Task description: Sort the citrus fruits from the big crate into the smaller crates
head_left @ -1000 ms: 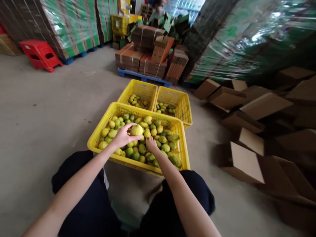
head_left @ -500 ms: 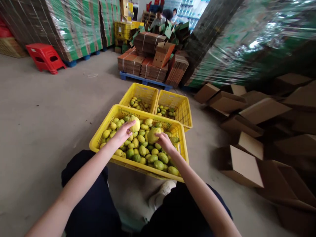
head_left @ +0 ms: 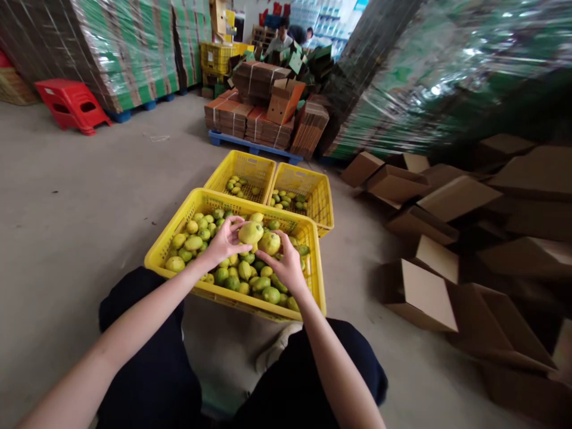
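Observation:
My left hand (head_left: 227,241) is closed on a yellow-green lemon (head_left: 251,233), raised over the near yellow crate (head_left: 154,250). Close beside it, my right hand (head_left: 287,262) grips another lemon (head_left: 270,243). The two fruits are side by side, almost touching; whether they touch I cannot tell. Below them the crate holds many loose lemons (head_left: 244,270), from yellow to green, partly hidden by my hands and forearms.
Behind the near crate stand two more yellow crates (head_left: 263,173), each with some lemons at the bottom. Cardboard boxes (head_left: 429,292) lie scattered at right. Bundled cardboard (head_left: 268,128) rests on a blue pallet (head_left: 250,146). A red stool (head_left: 74,104) is at left; people (head_left: 281,39) are far back.
My hands have come closer together, bringing the two lemons side by side. My right hand has turned, so its fingers now wrap its lemon from the right. The view has shifted slightly.

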Available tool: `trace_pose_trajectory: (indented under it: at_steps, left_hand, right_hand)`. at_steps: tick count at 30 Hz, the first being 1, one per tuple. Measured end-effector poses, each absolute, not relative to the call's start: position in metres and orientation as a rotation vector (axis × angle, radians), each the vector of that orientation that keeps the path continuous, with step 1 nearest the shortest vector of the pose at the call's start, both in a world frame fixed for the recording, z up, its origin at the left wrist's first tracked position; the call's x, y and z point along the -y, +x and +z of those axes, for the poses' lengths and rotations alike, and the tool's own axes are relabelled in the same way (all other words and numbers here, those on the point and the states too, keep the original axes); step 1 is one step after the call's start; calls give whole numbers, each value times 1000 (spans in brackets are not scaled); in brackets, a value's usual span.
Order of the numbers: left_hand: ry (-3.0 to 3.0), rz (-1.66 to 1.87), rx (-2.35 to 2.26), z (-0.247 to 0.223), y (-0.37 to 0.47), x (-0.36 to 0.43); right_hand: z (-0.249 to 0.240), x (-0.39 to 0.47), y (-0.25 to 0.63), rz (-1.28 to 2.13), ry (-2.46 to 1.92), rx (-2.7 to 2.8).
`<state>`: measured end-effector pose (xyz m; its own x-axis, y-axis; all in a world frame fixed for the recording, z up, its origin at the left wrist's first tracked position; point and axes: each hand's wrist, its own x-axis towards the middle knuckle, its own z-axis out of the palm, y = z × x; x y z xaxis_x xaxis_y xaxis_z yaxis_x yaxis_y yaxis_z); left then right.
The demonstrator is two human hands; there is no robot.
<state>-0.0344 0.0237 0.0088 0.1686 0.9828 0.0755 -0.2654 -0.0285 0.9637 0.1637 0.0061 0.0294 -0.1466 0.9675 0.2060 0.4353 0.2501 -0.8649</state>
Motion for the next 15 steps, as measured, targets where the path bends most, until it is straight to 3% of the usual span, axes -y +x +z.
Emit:
trace_pose_trajectory:
  at_steps: [3, 6, 15]
  left_hand:
    - [1257, 1308, -816, 16, -30, -23]
    - [1304, 1308, -789, 21, -27, -22]
    - [1195, 1320, -660, 26, -30, -23]
  right_hand:
    - [37, -6, 170, 436, -1250, 1785]
    - [42, -4, 174, 257, -1181, 1812]
    - [38, -5, 171, 211, -1160, 1747]
